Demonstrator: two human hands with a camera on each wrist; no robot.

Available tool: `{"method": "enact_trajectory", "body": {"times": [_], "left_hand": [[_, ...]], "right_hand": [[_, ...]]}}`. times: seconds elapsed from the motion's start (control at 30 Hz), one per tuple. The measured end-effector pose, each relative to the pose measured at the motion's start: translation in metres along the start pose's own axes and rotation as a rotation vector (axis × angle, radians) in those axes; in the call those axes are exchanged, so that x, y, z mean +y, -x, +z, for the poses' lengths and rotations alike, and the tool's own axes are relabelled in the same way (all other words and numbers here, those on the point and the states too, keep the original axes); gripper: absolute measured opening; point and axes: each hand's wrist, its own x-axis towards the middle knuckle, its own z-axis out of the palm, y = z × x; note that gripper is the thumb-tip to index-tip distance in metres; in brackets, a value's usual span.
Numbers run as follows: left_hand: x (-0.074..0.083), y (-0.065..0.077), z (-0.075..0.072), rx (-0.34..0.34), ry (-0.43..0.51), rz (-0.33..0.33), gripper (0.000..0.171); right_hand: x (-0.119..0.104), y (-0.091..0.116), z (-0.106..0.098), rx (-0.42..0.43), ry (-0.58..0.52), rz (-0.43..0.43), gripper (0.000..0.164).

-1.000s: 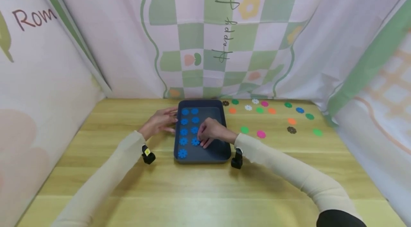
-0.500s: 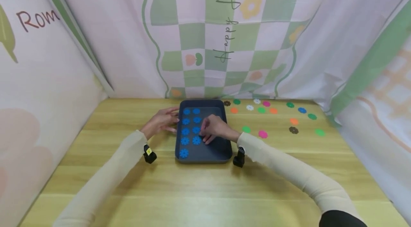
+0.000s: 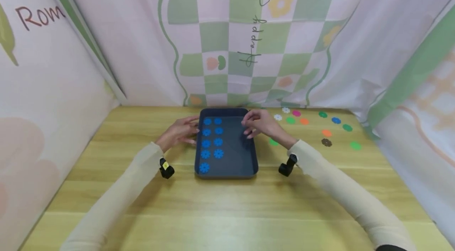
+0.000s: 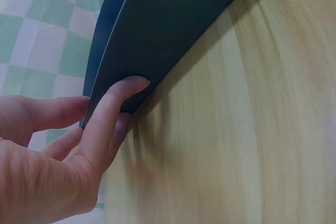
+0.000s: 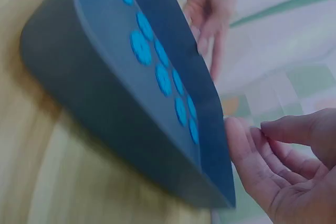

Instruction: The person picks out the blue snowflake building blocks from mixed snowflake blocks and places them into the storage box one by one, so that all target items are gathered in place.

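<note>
A dark grey baking tray (image 3: 236, 152) lies on the wooden table. Inside it, several blue flower-shaped pieces (image 3: 218, 153) form two columns on the left side. My left hand (image 3: 177, 131) rests against the tray's left wall; in the left wrist view its fingertips touch the outer wall (image 4: 163, 30) near the rim. Over the tray's far right edge hovers my right hand (image 3: 263, 123), its fingers loosely bent. The right wrist view shows nothing held between its thumb and fingers (image 5: 247, 156).
Right of the tray lie scattered flower pieces: white (image 3: 277, 117), pink (image 3: 296, 113), orange (image 3: 326, 133), brown (image 3: 326, 142), green (image 3: 355, 145) and one blue (image 3: 336, 120). My right hand covers some of them. A patterned curtain (image 3: 245, 38) hangs behind the table.
My right hand has left the second column of blue pieces and moved right and away, to the tray's right edge. The left hand stays at the left wall.
</note>
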Motion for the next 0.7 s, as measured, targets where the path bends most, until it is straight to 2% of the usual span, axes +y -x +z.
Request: {"method": "enact_trajectory", "body": {"times": [0.17,0.3,0.47,0.7], "left_hand": [[0.002,0.001,0.001,-0.003,-0.011,-0.005,0.072],[0.001,0.002,0.0,-0.002,-0.024,-0.01,0.071],[0.002,0.002,0.0,-0.005,-0.035,-0.003,0.071],[0.006,0.002,0.001,0.0,-0.048,-0.002,0.072]], "right_hand": [[0.011,0.006,-0.034,0.081,0.012,-0.046,0.021],[0.022,0.012,-0.054,0.1,0.055,-0.075,0.024],[0.032,0.017,-0.078,0.14,0.125,-0.068,0.028],[0.057,0.02,-0.124,0.206,0.209,-0.043,0.03]]}}
